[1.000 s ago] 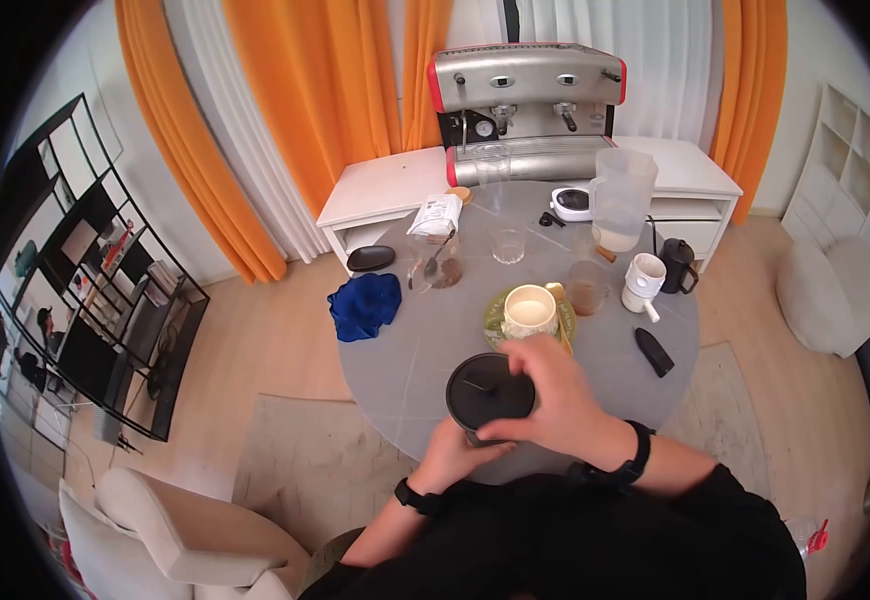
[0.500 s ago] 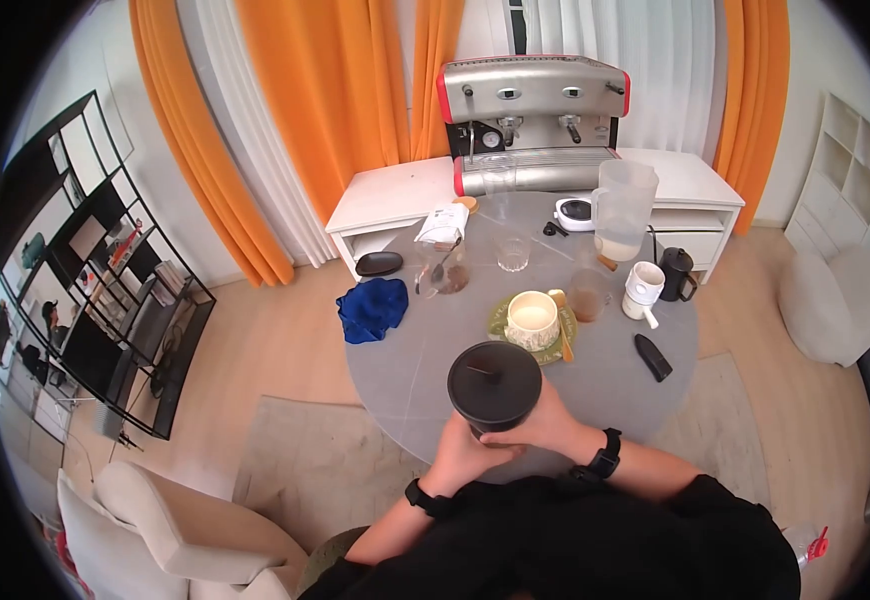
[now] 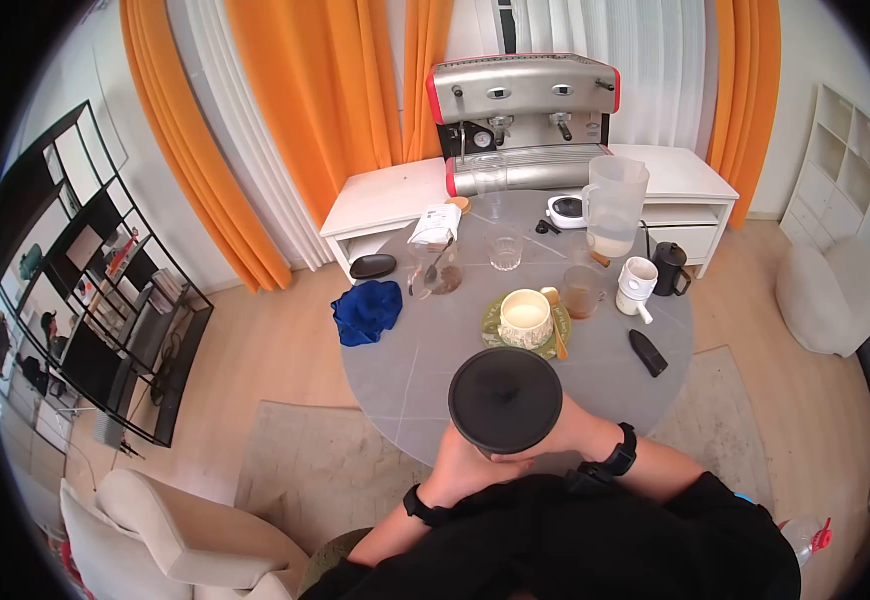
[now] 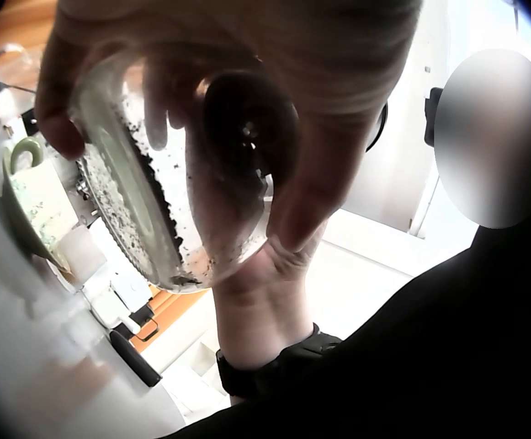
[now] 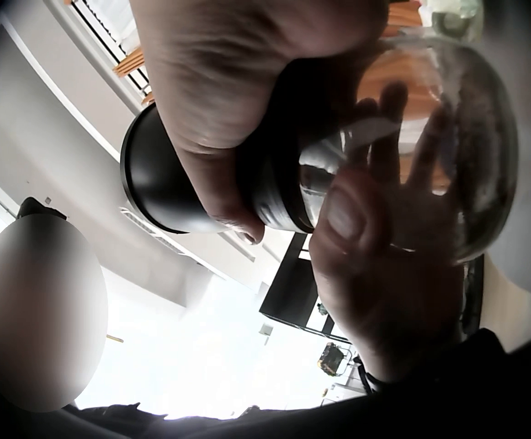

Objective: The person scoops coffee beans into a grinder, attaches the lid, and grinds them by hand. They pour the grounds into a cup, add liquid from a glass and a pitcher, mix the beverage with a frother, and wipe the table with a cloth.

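Note:
Both hands hold a vessel with a round black top over the table's near edge. In the head view the left hand and right hand meet below that top, which hides most of the body. The right wrist view shows the right hand gripping the black upper part, while the left hand wraps the clear glass part. In the left wrist view, dark specks cling inside the glass, held by the left hand.
On the grey table stand a cream cup on a green plate, a glass jug with a spoon, a tumbler, a plastic pitcher and a white dripper. A blue cloth lies left, an espresso machine behind.
The right hand has gone from the edge of the black top to below it. The black top looks larger and closer to the head camera, and the vessel has tilted.

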Demonstrator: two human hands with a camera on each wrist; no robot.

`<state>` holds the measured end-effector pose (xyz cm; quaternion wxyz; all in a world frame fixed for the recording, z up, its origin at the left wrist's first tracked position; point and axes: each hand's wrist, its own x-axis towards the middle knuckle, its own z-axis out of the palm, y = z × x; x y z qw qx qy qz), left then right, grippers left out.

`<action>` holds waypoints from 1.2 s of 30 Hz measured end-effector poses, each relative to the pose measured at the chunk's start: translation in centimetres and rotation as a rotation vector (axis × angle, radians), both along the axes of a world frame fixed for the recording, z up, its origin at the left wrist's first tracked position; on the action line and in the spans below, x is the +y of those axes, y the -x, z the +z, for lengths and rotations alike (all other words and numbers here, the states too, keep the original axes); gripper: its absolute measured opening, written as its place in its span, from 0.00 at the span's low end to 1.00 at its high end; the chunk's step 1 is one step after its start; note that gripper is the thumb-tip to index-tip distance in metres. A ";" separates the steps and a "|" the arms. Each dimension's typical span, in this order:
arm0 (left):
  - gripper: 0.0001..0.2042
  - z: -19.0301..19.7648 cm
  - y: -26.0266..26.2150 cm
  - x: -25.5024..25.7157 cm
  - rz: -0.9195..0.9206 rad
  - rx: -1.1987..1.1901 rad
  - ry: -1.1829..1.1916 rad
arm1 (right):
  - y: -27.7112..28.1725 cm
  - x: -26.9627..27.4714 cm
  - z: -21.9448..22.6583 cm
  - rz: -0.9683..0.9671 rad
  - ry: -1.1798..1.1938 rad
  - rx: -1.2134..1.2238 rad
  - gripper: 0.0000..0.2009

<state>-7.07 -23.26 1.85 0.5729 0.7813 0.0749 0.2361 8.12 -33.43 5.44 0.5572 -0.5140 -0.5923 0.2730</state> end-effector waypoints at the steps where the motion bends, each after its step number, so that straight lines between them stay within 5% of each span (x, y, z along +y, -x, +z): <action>1: 0.30 0.0 0.1 0.0 0.000 0.001 -0.002 | 0.0 0.0 0.0 0.000 -0.002 0.001 0.39; 7: 0.35 -0.2 0.7 0.0 -0.064 0.068 0.063 | -0.9 -0.5 -0.2 0.122 0.058 -0.089 0.40; 9: 0.39 0.2 1.5 -0.4 -0.160 0.016 -0.033 | -1.6 -0.9 -0.8 0.335 0.156 0.011 0.40; 10: 0.44 0.2 1.7 -0.5 -0.154 -0.026 -0.132 | -1.4 -1.5 0.0 0.406 0.179 0.264 0.43; 14: 0.47 0.5 2.1 -0.1 -0.233 0.166 0.106 | -2.6 -0.9 1.6 0.464 0.286 0.047 0.46; 17: 0.47 -0.7 2.1 0.7 -0.219 0.148 0.161 | -3.4 0.4 1.1 0.343 0.011 -0.026 0.45; 19: 0.46 -0.6 2.4 0.8 -0.177 0.129 0.086 | -5.1 0.1 0.0 -0.018 -0.049 -0.264 0.40; 20: 0.45 -0.6 2.6 0.7 -0.138 0.114 0.019 | -5.4 -0.1 -0.4 -0.019 -0.047 -0.261 0.40; 22: 0.44 -0.2 2.2 0.4 -0.090 0.102 -0.068 | -5.7 -0.3 -0.7 -0.346 -0.070 -0.090 0.32; 23: 0.43 0.2 2.0 0.2 -0.040 0.088 -0.154 | -5.2 -0.7 -0.5 -0.347 -0.067 -0.089 0.32; 25: 0.41 1.1 1.4 -0.1 -0.022 0.055 -0.092 | -3.0 -2.0 1.5 -0.094 -0.187 0.286 0.34; 27: 0.40 1.5 0.7 0.0 0.001 0.023 -0.032 | -1.4 -3.1 4.8 -0.133 -0.161 0.133 0.38; 29: 0.39 1.4 0.4 0.2 0.056 0.010 -0.045 | -0.4 -3.6 8.9 -0.231 -0.100 -0.549 0.46; 30: 0.39 1.2 0.5 0.4 0.057 0.011 -0.044 | 0.2 -3.6 10.5 -0.230 -0.099 -0.548 0.46; 32: 0.39 0.4 0.7 0.7 0.300 0.024 -0.402 | 1.2 -3.2 12.9 -0.221 0.260 -0.857 0.56; 36: 0.41 -1.4 0.4 1.0 0.437 0.028 -0.438 | 2.5 0.0 14.2 -0.167 0.636 -0.975 0.54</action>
